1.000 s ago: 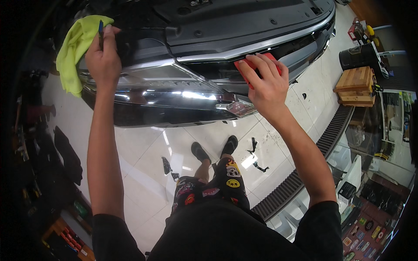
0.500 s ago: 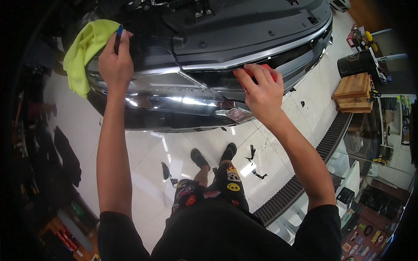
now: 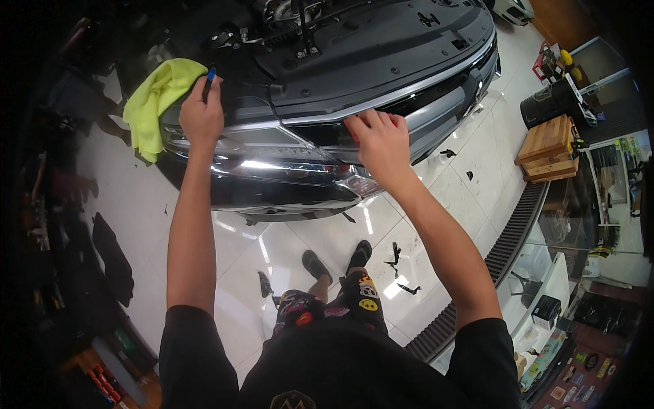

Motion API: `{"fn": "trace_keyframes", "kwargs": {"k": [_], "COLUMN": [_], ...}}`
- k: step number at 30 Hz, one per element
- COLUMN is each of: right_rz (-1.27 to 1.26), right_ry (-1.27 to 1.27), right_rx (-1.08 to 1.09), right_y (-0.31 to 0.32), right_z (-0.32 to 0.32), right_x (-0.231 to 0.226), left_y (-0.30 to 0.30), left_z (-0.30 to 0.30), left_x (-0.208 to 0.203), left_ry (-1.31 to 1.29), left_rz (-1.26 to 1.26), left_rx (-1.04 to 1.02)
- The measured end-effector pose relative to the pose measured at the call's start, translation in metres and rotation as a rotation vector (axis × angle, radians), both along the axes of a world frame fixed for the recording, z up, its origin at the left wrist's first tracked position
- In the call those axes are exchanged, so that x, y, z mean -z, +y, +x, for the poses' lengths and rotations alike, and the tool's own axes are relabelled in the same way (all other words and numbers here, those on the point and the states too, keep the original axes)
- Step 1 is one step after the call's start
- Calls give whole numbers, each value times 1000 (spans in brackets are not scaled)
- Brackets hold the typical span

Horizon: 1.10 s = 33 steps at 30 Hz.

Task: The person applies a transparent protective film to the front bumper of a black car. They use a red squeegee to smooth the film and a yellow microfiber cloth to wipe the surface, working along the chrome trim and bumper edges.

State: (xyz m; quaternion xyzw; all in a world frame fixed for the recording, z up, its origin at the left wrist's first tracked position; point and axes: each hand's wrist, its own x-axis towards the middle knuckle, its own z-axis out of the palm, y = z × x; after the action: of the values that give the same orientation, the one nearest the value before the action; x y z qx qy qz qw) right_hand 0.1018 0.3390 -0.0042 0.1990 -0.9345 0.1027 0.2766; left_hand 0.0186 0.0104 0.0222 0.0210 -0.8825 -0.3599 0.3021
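Note:
My left hand (image 3: 201, 121) is raised beside a car headlight (image 3: 272, 168), closed around a slim black tool with a blue tip (image 3: 211, 73). Just left of it, a yellow-green cloth (image 3: 158, 101) drapes over the car's front corner. At the dark panel by the grille, my right hand (image 3: 383, 147) grips a flat red piece (image 3: 351, 127), which looks like a squeegee. Fingers cover most of that piece, and its edge lies against the panel below the chrome strip (image 3: 402, 97).
The engine bay (image 3: 300, 31) shows at the top. Several black scraps, including a black strip (image 3: 409, 290), lie on the tiled floor (image 3: 238, 252). Right of the car stand a wooden box (image 3: 546, 146) and a black drum (image 3: 545, 103). A dark drain grate (image 3: 501, 260) crosses the floor.
The view has shifted a little, showing more of the engine bay. My right hand has slid left with the red piece, toward the headlight. Left hand keeps its hold on the tool.

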Motion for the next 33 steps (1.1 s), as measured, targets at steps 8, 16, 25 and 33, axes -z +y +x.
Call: {"fn": "trace_keyframes", "kwargs": {"k": [8,16,25,33], "right_rz": [-99,-8,-26,104], "right_ry": [-26,159,97,-46], "right_rx": [48,45,49,-15], "right_y": [24,-2,-10,0], "right_z": [20,15,9,-4], "right_x": [-3,24,19,-8], "left_y": [-3,-5,-4,-6], "left_z": [-1,-2,1,-2], "left_x": [0,4,3,2], "left_ry": [26,34,4,-4], "left_rz": [-27,5,71,11], "left_rx": [-21,-9,4,-8]}}
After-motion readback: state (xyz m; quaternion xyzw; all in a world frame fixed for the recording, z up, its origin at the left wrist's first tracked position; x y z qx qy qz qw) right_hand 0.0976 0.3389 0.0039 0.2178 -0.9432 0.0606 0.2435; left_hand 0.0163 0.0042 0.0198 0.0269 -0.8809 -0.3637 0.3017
